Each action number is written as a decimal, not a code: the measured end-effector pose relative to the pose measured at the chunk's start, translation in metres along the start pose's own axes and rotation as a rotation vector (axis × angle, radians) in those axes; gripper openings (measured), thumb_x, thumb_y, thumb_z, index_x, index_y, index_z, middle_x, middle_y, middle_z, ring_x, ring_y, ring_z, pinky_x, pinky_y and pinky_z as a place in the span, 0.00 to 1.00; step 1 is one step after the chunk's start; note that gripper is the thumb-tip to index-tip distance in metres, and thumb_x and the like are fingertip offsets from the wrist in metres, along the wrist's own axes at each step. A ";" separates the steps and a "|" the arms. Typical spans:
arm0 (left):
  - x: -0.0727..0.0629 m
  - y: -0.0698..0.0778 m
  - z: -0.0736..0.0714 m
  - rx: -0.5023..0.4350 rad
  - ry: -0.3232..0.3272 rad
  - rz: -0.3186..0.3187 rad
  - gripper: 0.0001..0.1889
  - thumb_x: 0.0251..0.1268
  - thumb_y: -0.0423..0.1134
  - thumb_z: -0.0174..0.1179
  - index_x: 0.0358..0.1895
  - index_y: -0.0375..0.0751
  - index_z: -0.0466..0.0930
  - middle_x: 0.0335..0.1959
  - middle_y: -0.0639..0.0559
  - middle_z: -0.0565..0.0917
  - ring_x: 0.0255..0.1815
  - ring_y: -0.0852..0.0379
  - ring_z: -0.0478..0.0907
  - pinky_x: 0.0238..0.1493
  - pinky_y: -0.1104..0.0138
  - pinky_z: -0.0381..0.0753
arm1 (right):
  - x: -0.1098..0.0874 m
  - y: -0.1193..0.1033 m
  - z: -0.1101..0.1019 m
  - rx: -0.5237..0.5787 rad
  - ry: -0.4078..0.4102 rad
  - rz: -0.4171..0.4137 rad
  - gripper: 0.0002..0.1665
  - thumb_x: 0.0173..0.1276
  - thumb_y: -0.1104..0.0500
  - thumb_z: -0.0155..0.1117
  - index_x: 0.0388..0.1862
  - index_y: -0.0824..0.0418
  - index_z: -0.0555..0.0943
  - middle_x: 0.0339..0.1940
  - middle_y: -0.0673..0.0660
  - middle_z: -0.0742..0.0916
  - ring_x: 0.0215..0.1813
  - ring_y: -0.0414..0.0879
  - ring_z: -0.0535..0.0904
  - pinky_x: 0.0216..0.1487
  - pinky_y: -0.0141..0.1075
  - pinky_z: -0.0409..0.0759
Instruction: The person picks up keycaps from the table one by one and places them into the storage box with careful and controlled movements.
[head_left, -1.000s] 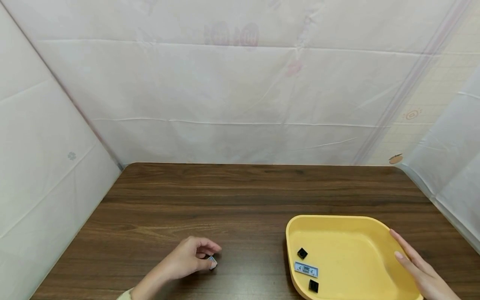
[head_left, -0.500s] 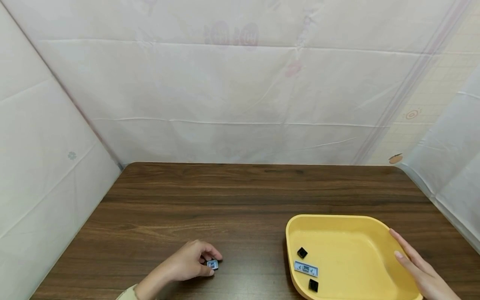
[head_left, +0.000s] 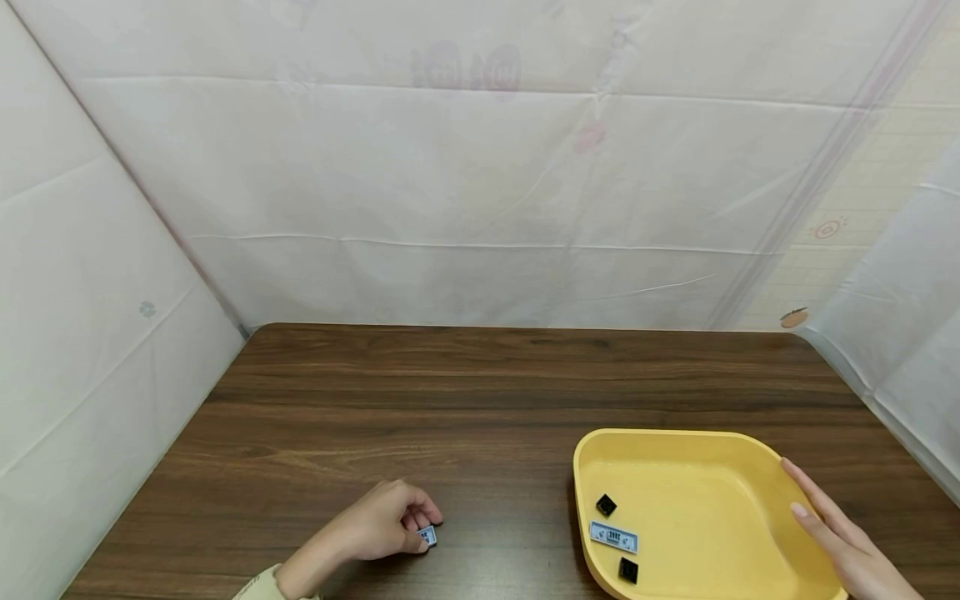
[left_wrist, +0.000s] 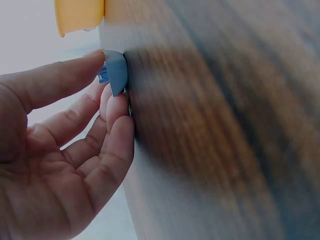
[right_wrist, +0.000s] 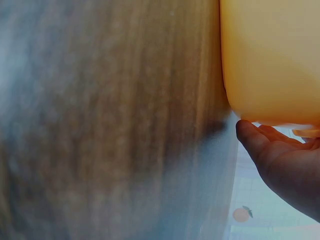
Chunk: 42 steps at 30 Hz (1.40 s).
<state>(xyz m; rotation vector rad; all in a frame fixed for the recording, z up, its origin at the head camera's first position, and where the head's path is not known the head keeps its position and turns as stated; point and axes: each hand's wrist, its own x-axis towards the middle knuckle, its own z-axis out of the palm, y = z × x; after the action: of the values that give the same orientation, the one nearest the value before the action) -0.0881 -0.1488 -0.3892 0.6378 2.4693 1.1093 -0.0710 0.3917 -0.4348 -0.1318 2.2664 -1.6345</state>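
My left hand (head_left: 382, 521) pinches a small blue-grey tile (head_left: 427, 536) with a dark print between thumb and fingers, low over the brown table. In the left wrist view the tile (left_wrist: 117, 72) stands on edge beside the tabletop, below the thumb tip; its far side is hidden. My right hand (head_left: 847, 546) holds the right rim of a yellow tray (head_left: 675, 440), thumb over the inner side and straight fingers along the outside. The tray holds a long printed blue-grey tile (head_left: 614, 537) and two small black square pieces, one behind (head_left: 606, 505) and one in front (head_left: 628, 571).
The dark wood-grain table (head_left: 450, 392) reaches back to a pale cloth wall (head_left: 450, 183). More cloth hangs along the left and right sides. The tray's front edge runs out of the head view.
The left hand has turned the small tile, whose printed face showed more a half second ago, and the fingers have drawn in around it. The right hand and tray stay still.
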 end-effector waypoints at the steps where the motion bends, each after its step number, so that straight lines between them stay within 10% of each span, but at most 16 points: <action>1: 0.000 0.000 0.000 0.002 -0.001 0.000 0.11 0.40 0.25 0.68 0.31 0.38 0.81 0.23 0.58 0.78 0.25 0.69 0.72 0.27 0.74 0.74 | 0.000 0.000 0.000 -0.001 0.003 0.004 0.31 0.77 0.56 0.24 0.71 0.41 0.27 0.66 0.32 0.36 0.69 0.39 0.31 0.42 0.59 0.71; 3: 0.000 0.000 -0.001 0.003 -0.002 0.001 0.11 0.40 0.25 0.68 0.31 0.38 0.81 0.23 0.58 0.78 0.25 0.69 0.72 0.27 0.74 0.74 | 0.000 0.000 0.001 0.007 0.005 0.002 0.31 0.77 0.56 0.24 0.71 0.42 0.27 0.66 0.32 0.36 0.68 0.50 0.24 0.42 0.59 0.71; 9: 0.000 0.003 -0.002 -0.011 -0.001 -0.016 0.10 0.42 0.25 0.66 0.32 0.37 0.81 0.24 0.57 0.79 0.26 0.68 0.73 0.28 0.74 0.74 | 0.000 -0.001 0.000 0.040 -0.019 0.001 0.32 0.77 0.56 0.24 0.71 0.42 0.26 0.67 0.35 0.34 0.62 0.29 0.58 0.42 0.53 0.75; 15: -0.001 0.005 -0.003 -0.056 -0.017 -0.022 0.09 0.46 0.27 0.65 0.35 0.36 0.81 0.27 0.55 0.80 0.27 0.67 0.74 0.29 0.74 0.75 | -0.001 -0.005 -0.002 0.218 -0.110 0.040 0.32 0.77 0.55 0.24 0.69 0.36 0.25 0.66 0.37 0.34 0.57 0.34 0.69 0.43 0.45 0.78; 26: 0.003 0.008 0.000 -0.111 0.017 0.044 0.09 0.50 0.31 0.65 0.36 0.35 0.80 0.27 0.55 0.79 0.26 0.69 0.73 0.27 0.74 0.75 | -0.002 -0.005 0.000 0.129 -0.063 0.033 0.32 0.77 0.55 0.24 0.70 0.39 0.25 0.66 0.37 0.33 0.50 0.22 0.67 0.42 0.47 0.78; 30: 0.006 0.011 0.001 -0.122 0.033 0.050 0.10 0.51 0.33 0.65 0.37 0.35 0.81 0.26 0.56 0.78 0.26 0.68 0.72 0.27 0.73 0.74 | -0.001 -0.005 0.003 0.043 -0.010 0.017 0.32 0.77 0.56 0.24 0.71 0.42 0.26 0.66 0.34 0.36 0.69 0.56 0.52 0.42 0.57 0.74; 33: 0.009 0.015 0.002 -0.131 0.055 0.051 0.10 0.51 0.33 0.65 0.38 0.36 0.81 0.27 0.56 0.78 0.27 0.67 0.72 0.28 0.73 0.74 | 0.000 -0.007 0.005 0.014 0.008 0.003 0.32 0.77 0.57 0.24 0.71 0.45 0.26 0.67 0.35 0.34 0.65 0.73 0.33 0.40 0.61 0.71; 37: 0.012 0.020 0.003 -0.145 0.090 0.050 0.11 0.50 0.33 0.66 0.39 0.35 0.81 0.27 0.55 0.79 0.28 0.65 0.72 0.28 0.73 0.74 | -0.001 -0.006 0.003 0.059 -0.024 0.018 0.32 0.77 0.57 0.24 0.70 0.42 0.25 0.67 0.38 0.31 0.67 0.48 0.57 0.41 0.58 0.74; 42: 0.017 0.027 0.005 -0.146 0.116 0.037 0.11 0.52 0.33 0.65 0.40 0.36 0.81 0.28 0.56 0.79 0.30 0.64 0.73 0.30 0.73 0.74 | -0.001 -0.005 0.002 0.083 -0.033 0.026 0.32 0.77 0.56 0.24 0.70 0.41 0.25 0.67 0.39 0.30 0.58 0.32 0.64 0.41 0.54 0.76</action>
<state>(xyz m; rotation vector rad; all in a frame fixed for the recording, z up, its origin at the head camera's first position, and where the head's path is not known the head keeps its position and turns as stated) -0.0930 -0.1211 -0.3739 0.5937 2.4512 1.3623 -0.0698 0.3887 -0.4305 -0.1070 2.1638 -1.6971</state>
